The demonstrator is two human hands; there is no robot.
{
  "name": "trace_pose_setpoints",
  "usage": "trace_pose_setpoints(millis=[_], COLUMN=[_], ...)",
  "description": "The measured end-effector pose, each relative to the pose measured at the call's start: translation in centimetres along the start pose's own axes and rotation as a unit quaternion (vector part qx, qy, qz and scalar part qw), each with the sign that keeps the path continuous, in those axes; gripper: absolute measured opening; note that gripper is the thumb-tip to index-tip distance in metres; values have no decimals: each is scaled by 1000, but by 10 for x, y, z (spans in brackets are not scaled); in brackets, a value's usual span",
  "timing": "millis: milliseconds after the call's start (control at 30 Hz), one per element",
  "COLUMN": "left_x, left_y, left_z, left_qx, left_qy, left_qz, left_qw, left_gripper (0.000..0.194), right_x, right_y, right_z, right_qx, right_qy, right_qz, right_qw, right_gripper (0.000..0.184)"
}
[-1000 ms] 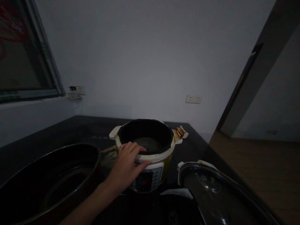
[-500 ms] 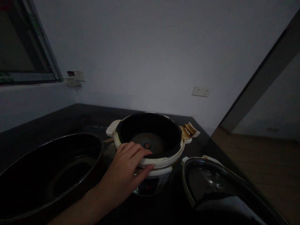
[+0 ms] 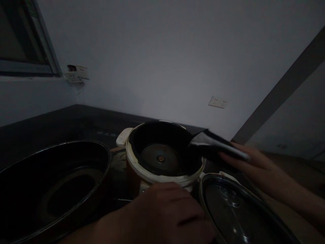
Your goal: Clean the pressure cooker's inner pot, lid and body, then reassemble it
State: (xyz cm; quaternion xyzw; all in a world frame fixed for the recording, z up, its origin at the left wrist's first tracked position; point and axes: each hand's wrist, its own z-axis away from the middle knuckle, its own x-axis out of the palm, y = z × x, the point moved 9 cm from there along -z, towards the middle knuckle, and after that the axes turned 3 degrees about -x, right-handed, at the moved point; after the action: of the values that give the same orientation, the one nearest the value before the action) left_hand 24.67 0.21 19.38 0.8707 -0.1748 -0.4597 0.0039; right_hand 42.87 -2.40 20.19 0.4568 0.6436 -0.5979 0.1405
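Note:
A white-rimmed electric cooker [image 3: 135, 166] stands uncovered in the middle of the counter, its dark inside and round heating plate showing. My left hand [image 3: 172, 211] is low in front of it, blurred, back of the hand up and fingers bent; the fingertips are hidden. On the right, my right hand [image 3: 250, 157] grips a dark, glossy object [image 3: 215, 145] with a pale grey edge, smeared by motion. Its tip reaches over the cooker's right rim. I cannot make out its kind. The cooker's glass-like lid [image 3: 228, 206] lies at the lower right, close to both hands.
A large black pot [image 3: 83, 149] fills the lower left beside the cooker. The dark counter [image 3: 101, 117] meets a pale wall with sockets [image 3: 217, 102]. A window [image 3: 22, 37] is at the upper left, and the floor shows beyond the counter's right edge.
My left hand has left the cooker's front rim and moved down and right. My right hand has come in from the right with the dark object. The view has tilted slightly.

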Motion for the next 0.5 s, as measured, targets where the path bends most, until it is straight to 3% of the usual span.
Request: trace_pose_setpoints(millis=[100,200,333,500], left_x=[12,22,33,47], left_y=[-4,-20,-37,-40], left_z=[4,7,8,10], left_qx=[33,15,9,68], left_qy=[-53,-65,-22,44], left_qz=[42,121,218,198], left_qw=[997,990,976,977], left_gripper=[23,25,32,35], right_x=[53,84,91,92], right_y=[-38,-53,-47,-42], right_z=[-30,-29,-20,-30], right_qx=[-53,-73,-39,-14], right_qy=[-139,-223,-306,-369], right_qz=[-67,-95,-68,-4], right_qw=[987,967,949,929], right_gripper=[33,25,24,26])
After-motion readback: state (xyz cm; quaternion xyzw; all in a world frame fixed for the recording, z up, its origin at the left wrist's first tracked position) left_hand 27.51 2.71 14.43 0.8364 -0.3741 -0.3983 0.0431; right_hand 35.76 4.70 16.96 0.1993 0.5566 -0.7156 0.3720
